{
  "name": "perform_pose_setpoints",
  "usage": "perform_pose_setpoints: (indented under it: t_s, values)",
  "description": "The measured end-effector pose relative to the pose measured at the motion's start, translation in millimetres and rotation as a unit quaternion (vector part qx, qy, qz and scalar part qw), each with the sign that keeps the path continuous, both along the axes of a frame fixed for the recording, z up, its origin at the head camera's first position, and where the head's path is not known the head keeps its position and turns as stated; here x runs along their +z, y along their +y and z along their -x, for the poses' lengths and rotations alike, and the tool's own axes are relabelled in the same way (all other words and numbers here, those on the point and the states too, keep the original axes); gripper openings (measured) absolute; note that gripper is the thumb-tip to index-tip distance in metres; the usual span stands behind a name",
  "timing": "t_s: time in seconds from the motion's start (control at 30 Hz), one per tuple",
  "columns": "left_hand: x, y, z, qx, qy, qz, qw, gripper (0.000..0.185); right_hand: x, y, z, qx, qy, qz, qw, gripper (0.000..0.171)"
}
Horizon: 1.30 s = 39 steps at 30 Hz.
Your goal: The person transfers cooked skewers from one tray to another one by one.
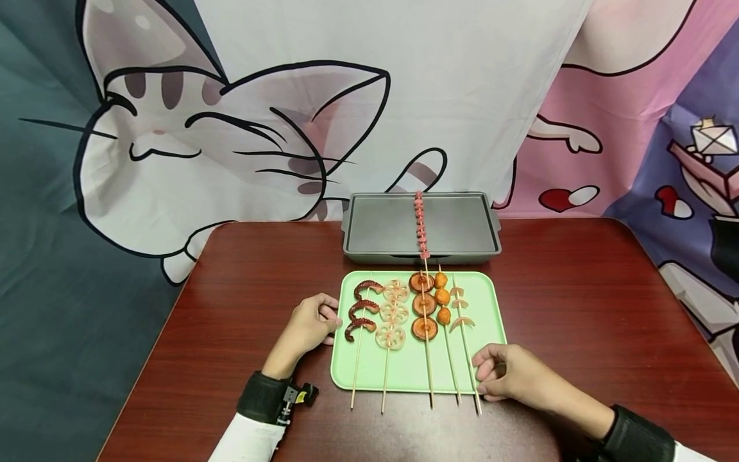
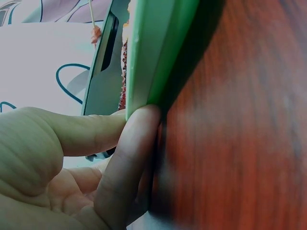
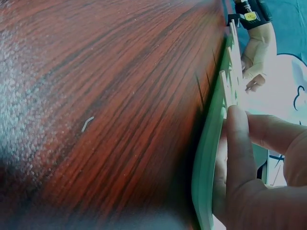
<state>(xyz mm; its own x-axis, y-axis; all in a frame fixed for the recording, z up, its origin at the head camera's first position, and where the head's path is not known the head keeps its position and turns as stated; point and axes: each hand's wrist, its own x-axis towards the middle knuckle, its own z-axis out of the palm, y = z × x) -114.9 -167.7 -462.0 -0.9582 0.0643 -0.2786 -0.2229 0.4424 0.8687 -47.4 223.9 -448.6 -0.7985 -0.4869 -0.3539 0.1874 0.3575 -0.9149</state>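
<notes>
My left hand [image 1: 308, 324] pinches the left rim of the light green tray [image 1: 491, 301] between thumb and finger, close up in the left wrist view. At the tray's front right corner, my right hand [image 1: 510, 375] pinches the skewer of pale curved slices [image 1: 462, 323] near its lower end; thumb and finger meet beside a stick in the right wrist view. Beside it on the tray lie skewers of orange balls [image 1: 442, 296], mushrooms [image 1: 424, 305], lotus root slices [image 1: 394, 313] and octopus tentacles [image 1: 364, 308], their sticks jutting past the front rim.
Behind the green tray stands a grey metal tray [image 1: 381, 224] at the far table edge. A skewer of pink meat [image 1: 420, 224] lies across it, its stick reaching over the mushrooms. Brown wooden table [image 1: 231, 276] surrounds both trays, with a printed cat curtain [image 1: 462, 77] behind.
</notes>
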Motion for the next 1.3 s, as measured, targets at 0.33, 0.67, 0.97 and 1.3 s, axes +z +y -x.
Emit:
perform_pose_setpoints:
  t_s: [0.33, 0.67, 0.97, 1.3]
  values:
    - [-0.6, -0.9, 0.2, -0.002, -0.002, 0.003, 1.0000, 0.028, -1.1, 1.9, 0.5, 0.000, 0.011, -0.007, 1.000, 0.033]
    - [0.9, -1.6, 0.5, -0.006, -0.004, -0.001, 1.0000, 0.028, 9.1, 11.2, 12.4, 0.006, 0.046, -0.002, 0.999, 0.033]
    - [0.8, -0.2, -0.5, -0.003, -0.005, -0.006, 1.0000, 0.028, 31.3, 22.7, 28.6, -0.010, 0.131, -0.013, 0.991, 0.036]
    - [0.7, 0.0, -0.9, 0.001, 0.000, 0.002, 1.0000, 0.028, 46.9, 13.1, 57.3, -0.023, 0.127, -0.003, 0.992, 0.054]
